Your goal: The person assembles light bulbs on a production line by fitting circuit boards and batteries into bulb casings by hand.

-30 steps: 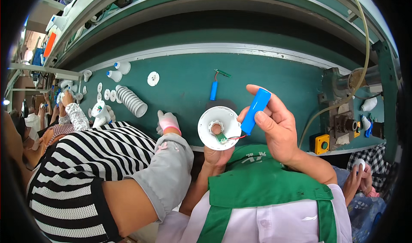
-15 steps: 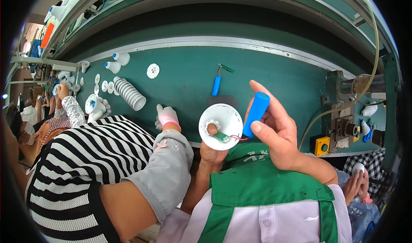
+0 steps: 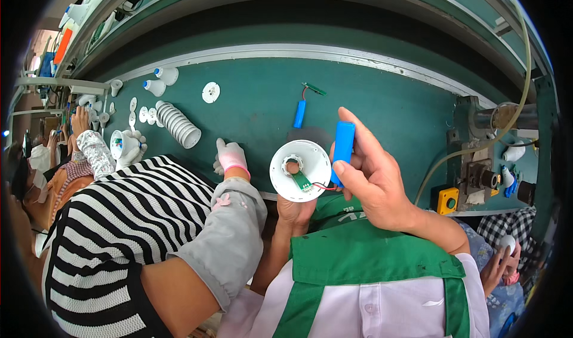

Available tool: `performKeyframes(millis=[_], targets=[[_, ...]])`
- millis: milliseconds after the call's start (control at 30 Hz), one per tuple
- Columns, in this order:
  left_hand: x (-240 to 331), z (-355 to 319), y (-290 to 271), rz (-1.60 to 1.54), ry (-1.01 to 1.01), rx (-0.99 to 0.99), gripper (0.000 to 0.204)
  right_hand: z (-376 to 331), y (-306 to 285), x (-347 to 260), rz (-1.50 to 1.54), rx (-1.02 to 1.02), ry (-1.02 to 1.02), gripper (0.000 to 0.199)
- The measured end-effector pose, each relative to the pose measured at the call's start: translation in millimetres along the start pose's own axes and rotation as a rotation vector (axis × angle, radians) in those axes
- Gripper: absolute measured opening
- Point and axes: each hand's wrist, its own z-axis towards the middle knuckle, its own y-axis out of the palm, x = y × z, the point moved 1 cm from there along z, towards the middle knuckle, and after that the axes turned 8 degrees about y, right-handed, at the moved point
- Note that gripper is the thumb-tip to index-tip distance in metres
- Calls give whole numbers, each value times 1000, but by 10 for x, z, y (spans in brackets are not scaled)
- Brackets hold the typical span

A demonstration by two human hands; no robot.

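White round lamp housing (image 3: 300, 170), open face up toward the wearer, small green circuit board (image 3: 301, 180) lying across its lower rim, red wire (image 3: 325, 186) running off to the right. Left hand (image 3: 295, 210) sits underneath it, fingers mostly hidden by the disc; one fingertip shows through the centre hole, so the grip looks like a cradle from below, likely to keep the face level and free for work. Exact closure of those fingers cannot be told.

Right hand (image 3: 373, 180) just beside the housing's right edge. Blue cylindrical battery cell (image 3: 343, 145) held upright, pinched between thumb and curled fingers, index finger extended along its back. Cell's lower end is level with the housing rim, at the point where the red wire comes off; probably wired to the board, hence kept close.

Beyond the fingertips, on the green bench (image 3: 382, 105): a second blue cell with board (image 3: 300, 111), well apart. Farther left, a stack of white discs (image 3: 178, 124). A neighbour's gloved hand (image 3: 230, 157) rests near the housing's left.
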Motion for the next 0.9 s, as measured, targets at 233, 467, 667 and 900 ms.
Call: performKeyframes(millis=[233,467,667,900], targets=[[-95,57,-183,-66,-82,110,45,57,52,17,-62,39,-39,73],[-46,72,-21,-63,-77,81,45,76,8,47,-246,91,-155,60],[-29,83,95,116,-25,44,51,61,-6,38,-485,108,-376,45],[-21,90,132,57,5,59,38,73,24,42,-634,153,-633,39]])
